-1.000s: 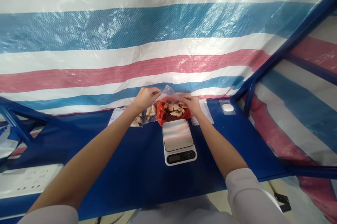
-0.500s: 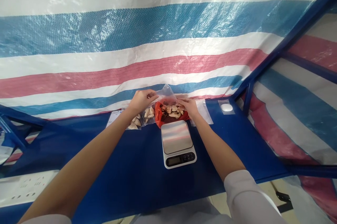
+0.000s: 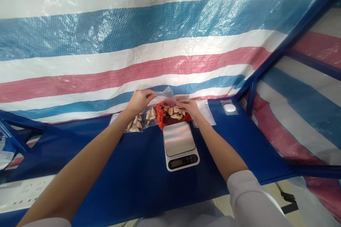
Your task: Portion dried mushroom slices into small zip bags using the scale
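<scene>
A: How is the left hand held?

B: Its fingers are nearly closed, and the left edge of a clear bag is pinched between fingertips and thumb.

A: And the right hand?

B: It is held loosely curled, with its fingertips brought to the clear bag's right side; whether the film is gripped there cannot be told.

A: Where is the clear bag, then?

B: It is stretched between the two hands, by the far side of a red bag. Pale pieces are seen inside the open red bag, just below the right fingertips.

A: What is found nearer the body than the left hand?

B: A filled packet is partly covered by the left forearm, and a second filled packet is set between it and the red bag.

A: And around the right hand?

B: Flat clear bags are laid just to its right, and a white oval object is placed farther right. A scale is set nearer the body than both hands, on the blue table.
</scene>
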`<action>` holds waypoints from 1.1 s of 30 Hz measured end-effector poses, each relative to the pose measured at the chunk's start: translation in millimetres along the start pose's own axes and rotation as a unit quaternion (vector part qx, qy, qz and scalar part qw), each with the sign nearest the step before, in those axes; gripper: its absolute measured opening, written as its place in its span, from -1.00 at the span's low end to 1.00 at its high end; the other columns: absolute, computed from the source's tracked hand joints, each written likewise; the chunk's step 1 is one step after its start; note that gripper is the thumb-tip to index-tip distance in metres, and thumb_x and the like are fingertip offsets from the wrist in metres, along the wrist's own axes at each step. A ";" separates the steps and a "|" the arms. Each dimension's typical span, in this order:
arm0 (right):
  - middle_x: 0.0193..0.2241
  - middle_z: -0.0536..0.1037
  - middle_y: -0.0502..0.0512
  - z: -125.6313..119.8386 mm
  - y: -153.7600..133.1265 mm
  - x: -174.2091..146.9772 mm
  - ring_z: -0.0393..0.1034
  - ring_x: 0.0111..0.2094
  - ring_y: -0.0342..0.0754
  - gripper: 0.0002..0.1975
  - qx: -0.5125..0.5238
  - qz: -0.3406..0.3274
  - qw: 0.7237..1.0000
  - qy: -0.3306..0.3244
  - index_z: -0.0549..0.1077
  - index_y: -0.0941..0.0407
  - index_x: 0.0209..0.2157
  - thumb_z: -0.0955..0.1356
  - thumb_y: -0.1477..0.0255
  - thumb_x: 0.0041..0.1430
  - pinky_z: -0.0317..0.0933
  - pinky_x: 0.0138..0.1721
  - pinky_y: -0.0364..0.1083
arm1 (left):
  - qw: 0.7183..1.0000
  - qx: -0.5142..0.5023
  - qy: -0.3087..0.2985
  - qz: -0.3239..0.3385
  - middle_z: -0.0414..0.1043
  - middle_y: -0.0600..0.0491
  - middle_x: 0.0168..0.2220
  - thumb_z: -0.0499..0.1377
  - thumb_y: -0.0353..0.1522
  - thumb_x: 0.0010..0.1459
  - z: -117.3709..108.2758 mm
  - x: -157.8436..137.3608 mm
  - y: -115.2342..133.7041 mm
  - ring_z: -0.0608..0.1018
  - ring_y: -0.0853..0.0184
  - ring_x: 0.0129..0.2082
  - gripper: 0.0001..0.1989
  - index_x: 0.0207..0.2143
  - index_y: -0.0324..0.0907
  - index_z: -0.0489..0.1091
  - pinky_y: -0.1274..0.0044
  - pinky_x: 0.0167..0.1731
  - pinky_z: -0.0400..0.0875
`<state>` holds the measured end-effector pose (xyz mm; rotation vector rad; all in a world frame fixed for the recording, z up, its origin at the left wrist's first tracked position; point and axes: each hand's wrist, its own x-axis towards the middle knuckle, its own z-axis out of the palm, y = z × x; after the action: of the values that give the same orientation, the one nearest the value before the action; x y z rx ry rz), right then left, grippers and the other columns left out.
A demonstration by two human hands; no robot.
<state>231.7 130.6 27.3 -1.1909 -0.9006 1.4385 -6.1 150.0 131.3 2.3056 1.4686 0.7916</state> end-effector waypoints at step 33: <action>-0.43 0.64 0.01 18.8 3.5 3.9 0.54 -0.38 -0.07 -0.78 -0.033 -0.026 0.999 0.024 0.65 0.13 -0.32 0.52 0.34 -0.05 0.49 -0.32 -0.11 | 1.000 0.007 -0.006 -0.013 0.64 0.01 -0.33 0.15 -0.16 0.14 -2.9 -2.3 -2.7 0.58 0.24 -0.35 -0.70 -0.39 -0.15 0.58 0.48 -0.27 0.41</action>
<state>212.7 134.8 27.5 -1.2372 -0.9446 1.3431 -10.6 149.1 131.6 2.2924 1.5008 0.7605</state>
